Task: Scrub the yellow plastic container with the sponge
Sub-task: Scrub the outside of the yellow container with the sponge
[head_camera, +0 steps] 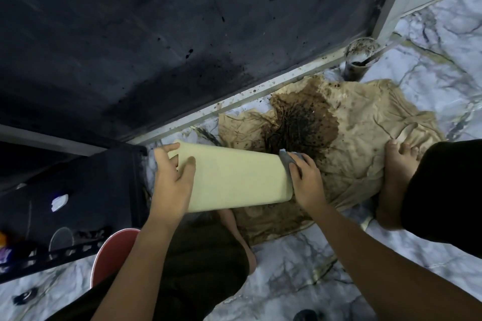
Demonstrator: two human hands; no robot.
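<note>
The pale yellow plastic container is held on its side above a stained cloth, its narrower end pointing right. My left hand grips its wide left end, thumb on the near face and fingers curled over the rim. My right hand holds a grey sponge against the container's right end, fingers curled over the sponge. Most of the sponge is hidden under my fingers.
A beige cloth with a dark brown wet stain lies on the marble-patterned floor. My bare right foot rests on the cloth. A dirty cylindrical can stands by the door frame. A dark rack and a red stool sit at left.
</note>
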